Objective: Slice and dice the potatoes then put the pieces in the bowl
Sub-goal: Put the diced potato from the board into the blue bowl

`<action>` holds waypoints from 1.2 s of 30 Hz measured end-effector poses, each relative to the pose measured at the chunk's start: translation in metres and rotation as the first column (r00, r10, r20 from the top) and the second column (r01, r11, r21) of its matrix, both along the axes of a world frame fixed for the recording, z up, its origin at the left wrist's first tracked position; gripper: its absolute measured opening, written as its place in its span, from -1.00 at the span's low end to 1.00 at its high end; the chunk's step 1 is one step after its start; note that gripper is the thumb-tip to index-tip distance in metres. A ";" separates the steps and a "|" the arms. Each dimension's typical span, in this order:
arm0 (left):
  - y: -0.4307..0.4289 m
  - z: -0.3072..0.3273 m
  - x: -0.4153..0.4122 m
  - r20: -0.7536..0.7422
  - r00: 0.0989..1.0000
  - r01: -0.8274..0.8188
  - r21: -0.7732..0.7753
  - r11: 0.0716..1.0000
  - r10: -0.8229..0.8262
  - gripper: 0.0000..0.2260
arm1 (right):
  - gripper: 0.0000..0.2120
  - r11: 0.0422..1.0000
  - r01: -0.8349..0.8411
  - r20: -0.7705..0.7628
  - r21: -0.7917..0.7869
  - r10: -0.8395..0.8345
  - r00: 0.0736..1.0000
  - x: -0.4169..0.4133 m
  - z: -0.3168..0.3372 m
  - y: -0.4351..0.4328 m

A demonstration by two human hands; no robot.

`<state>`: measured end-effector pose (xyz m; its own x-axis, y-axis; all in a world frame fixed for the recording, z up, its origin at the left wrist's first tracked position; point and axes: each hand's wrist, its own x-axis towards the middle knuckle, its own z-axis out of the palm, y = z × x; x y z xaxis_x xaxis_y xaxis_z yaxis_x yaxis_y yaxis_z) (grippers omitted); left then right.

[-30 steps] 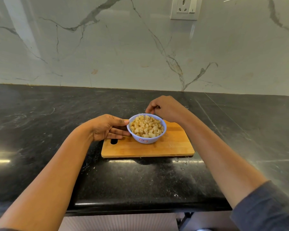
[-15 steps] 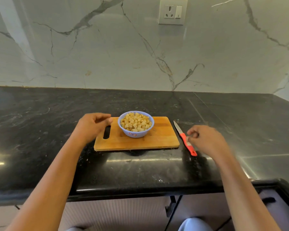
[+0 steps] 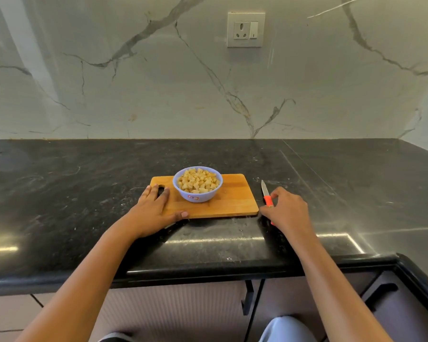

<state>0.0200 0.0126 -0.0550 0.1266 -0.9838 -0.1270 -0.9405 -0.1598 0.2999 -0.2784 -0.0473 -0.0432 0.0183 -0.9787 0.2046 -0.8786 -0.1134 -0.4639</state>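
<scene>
Left grip [image 3: 156, 213] flat on the board [image 3: 232, 201], fingers straight, holding nothing. Right grip [image 3: 288, 211] curled over the knife [image 3: 265, 191]; we cannot tell if it holds. Bowl [image 3: 208, 196] full, so we judge: keep the blade flat on the counter [image 3: 84, 193], pointing away.

Both bare forearms reach forward across the near edge of the black stone bench [image 3: 84, 193]. The left hand [image 3: 156, 211] lies flat, fingers straight and thumb spread, on the left end of the rectangular wooden cutting board [image 3: 232, 198]. The right hand [image 3: 287, 211] curls over the orange-handled knife [image 3: 268, 200]; whether it grips is unclear.
</scene>
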 end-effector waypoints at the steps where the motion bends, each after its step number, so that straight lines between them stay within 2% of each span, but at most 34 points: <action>1: -0.002 0.000 -0.001 0.004 1.000 0.006 0.000 1.000 -0.006 0.02 | -0.72 1.000 0.006 0.036 -0.019 -0.006 0.999 -0.002 0.001 0.002; 4: -0.008 -0.001 -0.007 0.006 1.000 0.022 -0.005 1.000 -0.022 0.05 | -0.71 0.994 0.021 0.113 -0.110 -0.008 0.994 -0.002 0.009 0.005; 6: -0.013 0.000 -0.013 0.010 1.000 0.027 -0.002 1.000 -0.027 0.03 | -0.72 0.989 -0.005 0.112 -0.150 0.022 0.993 0.007 0.016 0.004; 9: -0.017 0.000 -0.021 0.017 0.999 0.035 -0.004 0.999 -0.035 -0.06 | -0.71 0.989 -0.066 0.068 -0.131 0.075 0.995 0.029 0.022 0.000; 14: -0.017 -0.004 -0.024 0.037 0.999 0.013 -0.048 0.999 -0.011 -0.02 | -0.72 0.993 -0.093 -0.038 -0.066 0.091 0.995 0.051 0.008 -0.004; 21: -0.015 -0.004 -0.025 0.061 0.998 -0.008 -0.074 0.997 0.012 -0.02 | -0.73 0.990 -0.080 -0.113 -0.113 0.067 0.991 0.052 0.003 -0.002; 27: -0.006 0.001 -0.029 0.089 0.996 -0.008 -0.118 0.993 0.019 -0.10 | -0.69 0.974 0.002 0.067 -0.228 0.014 0.998 0.042 -0.003 0.006; 29: 0.000 0.001 -0.031 0.105 0.994 -0.010 -0.146 0.989 0.025 -0.16 | -0.70 0.963 0.023 0.081 -0.269 -0.001 0.997 0.035 -0.009 0.011; 34: 0.016 -0.002 -0.042 0.133 0.989 -0.034 -0.245 0.969 0.068 -0.27 | -0.65 0.950 -0.138 -0.144 -0.281 0.101 0.984 0.031 -0.014 0.021; 36: 0.019 -0.004 -0.044 0.118 0.989 -0.059 -0.259 0.964 0.092 -0.29 | -0.59 0.949 -0.182 -0.179 -0.257 0.138 0.974 0.032 -0.015 0.026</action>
